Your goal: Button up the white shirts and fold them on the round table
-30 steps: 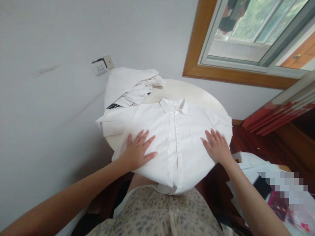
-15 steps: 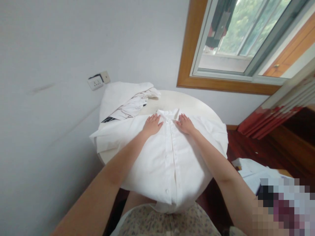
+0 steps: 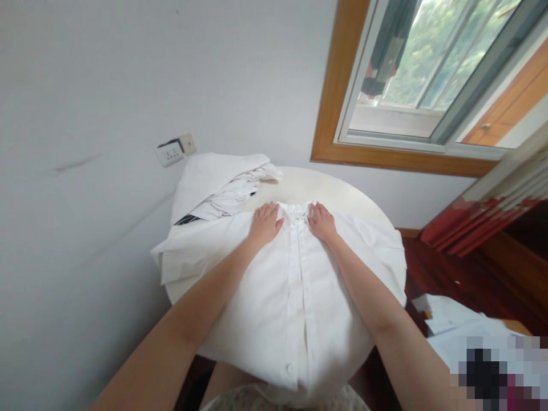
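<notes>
A white button-up shirt [image 3: 265,308] lies front side up across a round cream table [image 3: 319,185], its collar [image 3: 295,211] toward the wall. Its sleeves spread to both sides, and the lower hem hangs over the near edge by my body. My left hand [image 3: 265,222] rests flat on the cloth just left of the collar, fingers stretched out. On the collar's other side, my right hand [image 3: 322,221] lies the same way with its fingers extended. A button [image 3: 289,369] shows low on the front placket.
Behind the left sleeve, a pile of white folded cloth [image 3: 218,177] sits against the wall. A wall socket [image 3: 170,153] is above it. At the right are a wood-framed window [image 3: 406,162], a red and cream curtain [image 3: 466,220] and pale items [image 3: 466,325] low down.
Both hands stay flat beside the collar, with the right hand's fingers now closer to the collar's edge. The collar looks flatter. The whole view has shifted slightly, placing things lower.
</notes>
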`<act>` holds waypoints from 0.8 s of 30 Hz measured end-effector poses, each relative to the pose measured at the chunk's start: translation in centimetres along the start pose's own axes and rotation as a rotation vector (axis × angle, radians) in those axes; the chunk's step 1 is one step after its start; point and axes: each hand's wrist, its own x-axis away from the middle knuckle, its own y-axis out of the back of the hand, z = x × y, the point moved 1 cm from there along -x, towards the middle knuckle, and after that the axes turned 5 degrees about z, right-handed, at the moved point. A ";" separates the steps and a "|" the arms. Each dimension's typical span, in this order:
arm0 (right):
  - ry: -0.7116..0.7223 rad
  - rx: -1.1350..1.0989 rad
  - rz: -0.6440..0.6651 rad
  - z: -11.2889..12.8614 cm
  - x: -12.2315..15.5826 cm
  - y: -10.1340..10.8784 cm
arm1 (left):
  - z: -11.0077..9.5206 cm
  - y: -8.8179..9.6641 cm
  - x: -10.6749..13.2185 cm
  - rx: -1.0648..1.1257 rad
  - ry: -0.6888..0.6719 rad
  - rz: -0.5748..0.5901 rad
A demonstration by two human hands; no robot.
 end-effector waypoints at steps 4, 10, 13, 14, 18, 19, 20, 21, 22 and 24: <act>0.027 -0.018 0.159 0.1 -0.5 -0.9 | -0.2 -0.7 -1.8 0.032 0.026 0.149; -0.006 -0.016 0.210 0.5 -1.0 -0.7 | 0.1 -1.4 -2.9 0.067 0.030 0.245; 0.003 -0.029 0.194 0.4 -1.0 -0.8 | 0.5 -1.6 -2.9 0.063 0.016 0.222; 0.008 -0.035 0.184 0.3 -1.0 -0.8 | 0.6 -1.7 -2.8 0.060 0.013 0.206; 0.055 -0.025 0.050 0.3 -0.8 -0.7 | 0.5 -1.6 -2.7 0.039 -0.073 0.096; 0.090 -0.018 0.005 0.4 -0.8 -0.7 | 0.4 -1.5 -2.7 0.037 -0.121 0.080; 0.139 -0.014 -0.024 0.5 -0.8 -0.7 | 0.2 -1.5 -2.7 0.037 -0.171 0.079; 0.191 -0.014 -0.029 0.8 -0.8 -0.8 | 0.0 -1.4 -2.7 0.039 -0.211 0.093; 0.234 -0.019 -0.012 1.0 -0.9 -0.9 | -0.2 -1.4 -2.7 0.042 -0.234 0.117; 0.270 -0.042 0.060 1.5 -1.1 -1.2 | -0.6 -1.3 -2.8 0.051 -0.227 0.171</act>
